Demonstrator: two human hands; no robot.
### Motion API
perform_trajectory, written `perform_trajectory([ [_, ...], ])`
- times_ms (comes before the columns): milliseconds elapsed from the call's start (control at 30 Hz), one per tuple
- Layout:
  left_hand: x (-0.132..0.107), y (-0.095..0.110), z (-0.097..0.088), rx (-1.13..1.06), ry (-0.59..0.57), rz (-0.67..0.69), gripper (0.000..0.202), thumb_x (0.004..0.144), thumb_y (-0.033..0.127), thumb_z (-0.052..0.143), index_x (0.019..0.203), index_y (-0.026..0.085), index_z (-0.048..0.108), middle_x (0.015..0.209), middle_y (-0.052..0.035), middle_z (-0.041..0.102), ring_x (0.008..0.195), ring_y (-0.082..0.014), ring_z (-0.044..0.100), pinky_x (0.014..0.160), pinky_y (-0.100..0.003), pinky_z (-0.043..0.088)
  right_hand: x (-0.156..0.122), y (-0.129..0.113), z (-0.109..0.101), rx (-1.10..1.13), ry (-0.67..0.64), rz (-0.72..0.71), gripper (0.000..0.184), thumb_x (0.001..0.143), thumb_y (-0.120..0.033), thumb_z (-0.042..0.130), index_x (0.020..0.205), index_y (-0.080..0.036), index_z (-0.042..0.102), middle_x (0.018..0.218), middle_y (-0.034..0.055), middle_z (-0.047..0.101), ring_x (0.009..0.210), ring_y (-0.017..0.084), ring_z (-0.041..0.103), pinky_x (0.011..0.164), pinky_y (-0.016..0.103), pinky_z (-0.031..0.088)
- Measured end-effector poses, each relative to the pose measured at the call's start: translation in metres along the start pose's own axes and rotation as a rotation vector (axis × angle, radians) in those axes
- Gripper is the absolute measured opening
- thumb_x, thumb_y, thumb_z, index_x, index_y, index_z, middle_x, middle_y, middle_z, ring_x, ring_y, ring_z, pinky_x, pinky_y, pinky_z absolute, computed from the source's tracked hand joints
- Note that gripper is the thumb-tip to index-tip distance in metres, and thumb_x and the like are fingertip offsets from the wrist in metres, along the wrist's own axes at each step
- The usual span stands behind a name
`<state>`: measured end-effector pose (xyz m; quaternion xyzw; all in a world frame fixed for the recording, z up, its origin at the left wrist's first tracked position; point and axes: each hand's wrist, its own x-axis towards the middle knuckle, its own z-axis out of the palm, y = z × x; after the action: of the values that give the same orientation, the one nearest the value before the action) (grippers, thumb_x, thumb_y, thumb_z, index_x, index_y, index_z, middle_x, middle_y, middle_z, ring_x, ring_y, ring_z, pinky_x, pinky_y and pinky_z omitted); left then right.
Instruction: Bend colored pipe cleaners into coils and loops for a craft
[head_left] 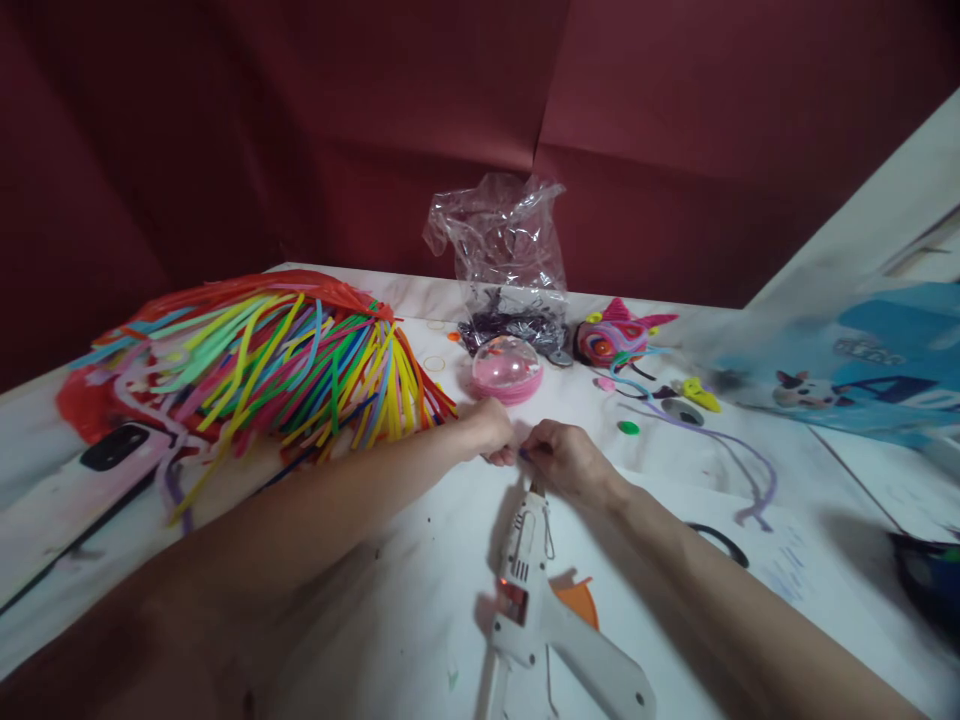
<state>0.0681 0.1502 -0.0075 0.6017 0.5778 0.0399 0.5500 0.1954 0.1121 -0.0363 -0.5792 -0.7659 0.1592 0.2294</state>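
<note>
Since the white worktop is this crowded, I'd work low and close, no big elbow swings. The big heap of coloured strips sprawls at 10 o'clock from the hands, right by the left forearm, easy to drag. A crinkly plastic bag stands at 12. The glue gun lies at 6, nozzle just beside the fingers and a red light on, so probably hot, mind the fingertips. The pink dome sits near at 12. Mid-worktop, left hand and right hand both pinch a purple bit, too tiny to identify
</note>
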Motion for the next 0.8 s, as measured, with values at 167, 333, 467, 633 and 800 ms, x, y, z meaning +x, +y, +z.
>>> perform_trajectory([
  [167, -0.004, -0.014, -0.009, -0.021, 0.103, 0.078, 0.032, 0.084, 0.03, 0.05, 0.112, 0.014, 0.051, 0.11, -0.0087, 0.055, 0.092, -0.0187, 0.056, 0.077, -0.039, 0.049, 0.002, -0.003, -0.003, -0.127, -0.099, -0.025, 0.024, 0.066, -0.003, 0.044, 0.066, -0.016, 0.064, 0.071, 0.0062, 0.066, 0.062, 0.016, 0.06, 0.056, 0.022, 0.042],
  [333, -0.007, -0.032, -0.017, -0.05, 0.248, 0.202, 0.018, 0.081, 0.025, 0.054, 0.074, 0.009, 0.059, 0.063, -0.0026, 0.06, 0.055, -0.0111, 0.058, 0.053, -0.024, 0.048, 0.004, -0.013, -0.006, -0.267, -0.204, -0.073, 0.024, 0.067, -0.002, 0.044, 0.069, -0.015, 0.064, 0.078, 0.0089, 0.065, 0.067, 0.017, 0.059, 0.06, 0.023, 0.04],
  [467, -0.017, -0.041, -0.017, -0.062, 0.335, 0.256, 0.019, 0.076, 0.02, 0.054, 0.058, 0.012, 0.054, 0.044, 0.0014, 0.052, 0.041, -0.0096, 0.055, 0.041, -0.018, 0.042, 0.007, -0.027, -0.012, -0.377, -0.319, -0.107, 0.021, 0.068, -0.004, 0.046, 0.068, -0.015, 0.064, 0.076, 0.0082, 0.064, 0.066, 0.017, 0.058, 0.056, 0.024, 0.037],
  [633, -0.027, -0.049, -0.016, -0.017, 0.389, 0.28, 0.016, 0.074, 0.021, 0.054, 0.062, 0.012, 0.058, 0.043, 0.0015, 0.053, 0.039, -0.0097, 0.055, 0.039, -0.017, 0.04, 0.017, -0.039, -0.017, -0.508, -0.487, -0.133, 0.014, 0.075, -0.01, 0.052, 0.069, -0.014, 0.063, 0.074, 0.0063, 0.064, 0.069, 0.017, 0.059, 0.058, 0.025, 0.04],
  [800, -0.026, -0.062, -0.015, 0.037, 0.419, 0.301, 0.019, 0.075, 0.026, 0.053, 0.064, 0.013, 0.061, 0.044, -0.0003, 0.057, 0.039, -0.0105, 0.055, 0.04, -0.019, 0.041, 0.027, -0.046, -0.017, -0.604, -0.652, -0.132, 0.018, 0.087, -0.029, 0.051, 0.088, -0.013, 0.06, 0.086, 0.0028, 0.062, 0.074, 0.014, 0.059, 0.067, 0.031, 0.049],
])
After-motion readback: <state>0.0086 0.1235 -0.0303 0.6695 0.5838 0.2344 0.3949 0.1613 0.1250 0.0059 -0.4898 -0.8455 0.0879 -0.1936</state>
